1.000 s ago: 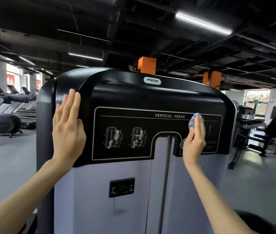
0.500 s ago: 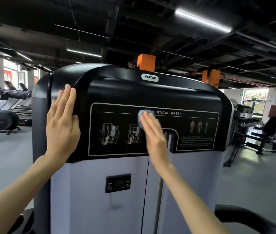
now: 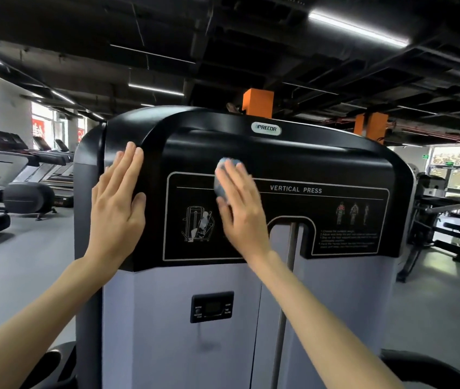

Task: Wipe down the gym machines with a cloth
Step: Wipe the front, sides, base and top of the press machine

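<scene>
Precor panel reads VERTICAL PRESS beside cloth under right hand.

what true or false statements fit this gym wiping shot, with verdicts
1. The right hand presses a blue cloth against the black panel. True.
2. The left hand holds a spray bottle. False: it lies flat on the panel's left edge and holds nothing.
3. The label reads VERTICAL PRESS. True.
4. The small display sits above the label. False: it is lower down, on the grey cover.
</scene>
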Motion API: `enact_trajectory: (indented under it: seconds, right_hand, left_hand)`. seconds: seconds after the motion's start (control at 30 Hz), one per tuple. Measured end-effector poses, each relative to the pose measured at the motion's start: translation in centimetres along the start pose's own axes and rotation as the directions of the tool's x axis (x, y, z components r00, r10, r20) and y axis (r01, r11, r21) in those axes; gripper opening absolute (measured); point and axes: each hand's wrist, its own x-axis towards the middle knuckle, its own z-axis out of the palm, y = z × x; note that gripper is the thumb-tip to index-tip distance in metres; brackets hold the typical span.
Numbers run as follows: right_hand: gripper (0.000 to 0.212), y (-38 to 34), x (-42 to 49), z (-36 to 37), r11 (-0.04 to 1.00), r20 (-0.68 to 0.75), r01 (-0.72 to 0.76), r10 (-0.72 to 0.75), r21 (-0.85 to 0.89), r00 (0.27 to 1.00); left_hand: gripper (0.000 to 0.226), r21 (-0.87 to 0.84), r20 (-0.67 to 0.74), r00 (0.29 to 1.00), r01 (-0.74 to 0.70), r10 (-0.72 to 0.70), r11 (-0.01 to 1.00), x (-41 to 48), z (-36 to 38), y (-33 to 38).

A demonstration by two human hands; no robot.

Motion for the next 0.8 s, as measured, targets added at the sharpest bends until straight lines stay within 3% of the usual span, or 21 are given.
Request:
enact_trajectory:
  seconds: [0.07,0.17,0.3,0.37,0.5,0.6,0.8]
  right_hand:
    - [0.056,-1.6,-3.7,1.4,0.99,0.062,0.141,-0.141,0.016,0.988]
    - [0.064,-3.1,-8.5,2.8,0.925,0.223,0.38,-0.376,0.029,0.899]
    - [0.052,-1.7,-6.1,1.6,0.828,0.318,0.559,-0.544,0.05,0.776]
    - [0.051,-1.2,-2.5,0.8,0.856,0.29,0.516,-0.5,0.028,0.816]
    - [0.055,-1.4,4.3,1.2,0.97,0.103,0.241,-0.237,-0.026,0.966]
    - [0.052,-2.9,5.6,2.3,0.999,-0.011,0.051,-0.051,0.018,0.999]
    - [0.041,-5.9,-3.5,4.0,0.949,0.16,0.311,-0.314,0.046,0.936]
  left_hand:
    - [0.068,-0.017,-0.009,1.0,0.015,-0.015,1.0,-0.1,0.2,0.1]
    - [0.067,-0.019,-0.003,1.0,0.0,0.0,1.0,-0.1,0.2,-0.1]
    - [0.067,0.018,0.048,0.998,-0.04,0.039,0.999,0.1,-0.7,-0.6]
    - [0.067,0.025,0.06,0.997,-0.051,0.049,0.998,0.2,-0.9,-0.8]
    - [0.069,0.015,0.094,0.995,-0.044,0.043,0.999,0.3,-1.1,-0.9]
    - [0.07,0.005,0.138,0.988,-0.073,0.071,0.997,0.3,-1.4,-1.3]
    - [0.068,-0.038,0.151,0.978,-0.138,0.142,0.99,0.2,-2.5,-2.0]
